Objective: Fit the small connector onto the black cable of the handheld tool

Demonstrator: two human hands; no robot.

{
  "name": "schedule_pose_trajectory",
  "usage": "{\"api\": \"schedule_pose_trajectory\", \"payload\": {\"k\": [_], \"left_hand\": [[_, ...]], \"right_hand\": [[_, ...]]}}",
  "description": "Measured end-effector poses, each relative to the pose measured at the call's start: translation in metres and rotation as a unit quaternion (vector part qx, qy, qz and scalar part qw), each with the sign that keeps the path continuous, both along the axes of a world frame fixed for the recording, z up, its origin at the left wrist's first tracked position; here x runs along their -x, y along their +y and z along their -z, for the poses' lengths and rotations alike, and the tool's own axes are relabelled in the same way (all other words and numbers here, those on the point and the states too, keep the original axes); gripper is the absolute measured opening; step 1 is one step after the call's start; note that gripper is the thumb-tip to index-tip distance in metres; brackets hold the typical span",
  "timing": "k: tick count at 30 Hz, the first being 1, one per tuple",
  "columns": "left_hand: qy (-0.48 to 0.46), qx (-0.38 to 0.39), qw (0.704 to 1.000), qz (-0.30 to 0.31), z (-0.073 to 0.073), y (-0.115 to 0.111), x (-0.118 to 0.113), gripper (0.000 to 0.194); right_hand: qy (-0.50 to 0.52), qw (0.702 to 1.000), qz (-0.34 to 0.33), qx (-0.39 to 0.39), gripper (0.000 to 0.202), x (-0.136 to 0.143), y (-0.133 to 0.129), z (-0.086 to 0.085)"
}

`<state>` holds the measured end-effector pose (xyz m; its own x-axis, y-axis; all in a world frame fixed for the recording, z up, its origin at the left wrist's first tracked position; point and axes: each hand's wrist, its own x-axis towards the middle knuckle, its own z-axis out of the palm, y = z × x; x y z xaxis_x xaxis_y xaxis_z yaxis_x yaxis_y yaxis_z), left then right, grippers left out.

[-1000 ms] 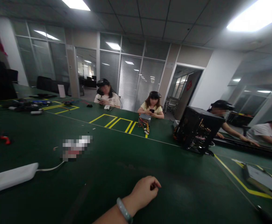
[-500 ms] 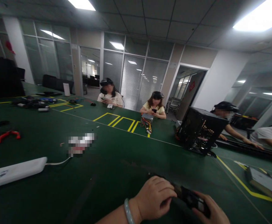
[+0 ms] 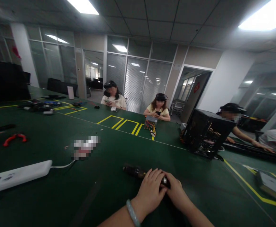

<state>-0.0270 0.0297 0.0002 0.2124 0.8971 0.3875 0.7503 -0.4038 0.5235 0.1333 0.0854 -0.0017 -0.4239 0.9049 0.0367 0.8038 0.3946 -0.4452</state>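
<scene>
A long black cylindrical tool (image 3: 134, 171) with a narrow tip lies low over the green table, pointing to the left. Its exact kind is too blurred to tell. My left hand (image 3: 151, 192), with a pale bangle on the wrist, is closed over its middle. Around the right end, my right hand (image 3: 176, 190) is closed too, thumb beside the left one. Both palms hide much of the tool's body, and a small light patch shows between the hands.
Left on the green table (image 3: 109, 205) lie a long white device (image 3: 19, 175) with a cable and red-handled pliers (image 3: 15, 138). A black computer case (image 3: 206, 134) stands to the right, near a flat grey box (image 3: 274, 187). People sit across, by a power supply (image 3: 151, 120).
The black tool and both hands have shifted left and slightly away from me. My right hand has come in close against the left. The view has turned a little leftward.
</scene>
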Motion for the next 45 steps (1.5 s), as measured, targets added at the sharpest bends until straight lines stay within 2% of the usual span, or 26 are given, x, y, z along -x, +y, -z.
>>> {"api": "schedule_pose_trajectory", "payload": {"k": [3, 5, 9, 12, 15, 20, 23, 29, 34, 40, 45], "left_hand": [[-0.001, 0.003, 1.0, 0.008, 0.0, 0.0, 0.001, 0.052], [0.0, 0.003, 1.0, 0.003, -0.001, -0.001, 0.0, 0.05], [0.018, 0.008, 1.0, -0.009, -0.002, 0.002, -0.002, 0.051], [0.039, 0.013, 0.999, -0.007, -0.002, 0.006, -0.004, 0.053], [0.061, 0.009, 0.998, -0.009, -0.001, 0.007, -0.005, 0.052], [0.087, -0.01, 0.996, 0.002, -0.001, 0.005, -0.007, 0.054], [0.093, -0.007, 0.995, 0.016, -0.004, 0.002, -0.008, 0.053], [0.101, 0.013, 0.995, 0.015, -0.012, -0.003, -0.016, 0.041], [0.119, 0.0, 0.992, 0.033, -0.011, -0.008, -0.031, 0.031], [0.131, 0.031, 0.989, 0.056, -0.011, -0.015, -0.044, 0.031], [0.122, 0.033, 0.99, 0.057, -0.014, -0.016, -0.045, 0.029]], "right_hand": [[-0.045, 0.999, 0.002, -0.001, 0.069, -0.022, -0.005, -0.015], [-0.065, 0.998, 0.022, -0.003, 0.068, -0.044, -0.012, -0.027], [-0.112, 0.99, 0.079, 0.038, 0.054, -0.087, -0.03, -0.044], [-0.105, 0.989, 0.08, 0.067, 0.042, -0.1, -0.045, -0.047], [-0.094, 0.99, 0.068, 0.081, 0.033, -0.099, -0.057, -0.048], [-0.098, 0.986, 0.065, 0.114, 0.034, -0.096, -0.071, -0.053], [-0.112, 0.983, 0.079, 0.121, 0.026, -0.095, -0.076, -0.056], [-0.15, 0.979, 0.118, 0.076, 0.016, -0.083, -0.076, -0.053], [-0.167, 0.979, 0.081, 0.084, 0.01, -0.077, -0.072, -0.053], [-0.16, 0.98, 0.094, 0.066, 0.037, -0.075, -0.083, -0.053], [-0.194, 0.974, 0.106, 0.052, 0.031, -0.075, -0.097, -0.051]]}}
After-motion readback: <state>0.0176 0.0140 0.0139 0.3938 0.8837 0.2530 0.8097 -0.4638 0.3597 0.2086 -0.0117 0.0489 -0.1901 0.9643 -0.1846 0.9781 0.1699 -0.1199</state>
